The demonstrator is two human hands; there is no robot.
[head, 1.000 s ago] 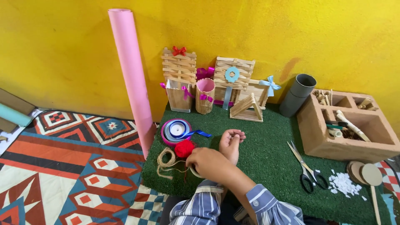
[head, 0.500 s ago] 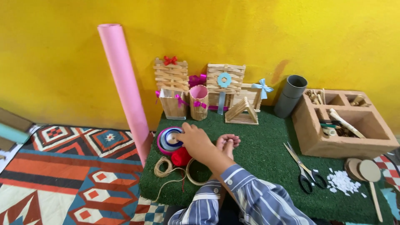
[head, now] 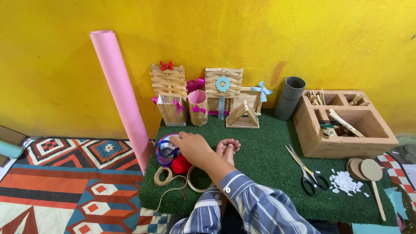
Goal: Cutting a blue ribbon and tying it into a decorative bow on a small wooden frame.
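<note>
My right hand reaches across to the left and its fingers close over a stack of blue and purple ribbon rolls on the green turf mat. A red yarn ball lies just under that wrist, beside a coil of jute twine and a cord ring. My left hand rests palm up behind the right forearm, fingers curled in; I see nothing in it. Both sleeves are striped blue.
A pink paper roll leans on the yellow wall. Stick-built holders and a small house stand at the back, next to a grey tube. A clay-coloured box, scissors, white scraps, cardboard discs lie right.
My right hand has moved left from beside the left hand, over the red yarn ball, and onto the ribbon rolls. The left hand stayed curled in place.
</note>
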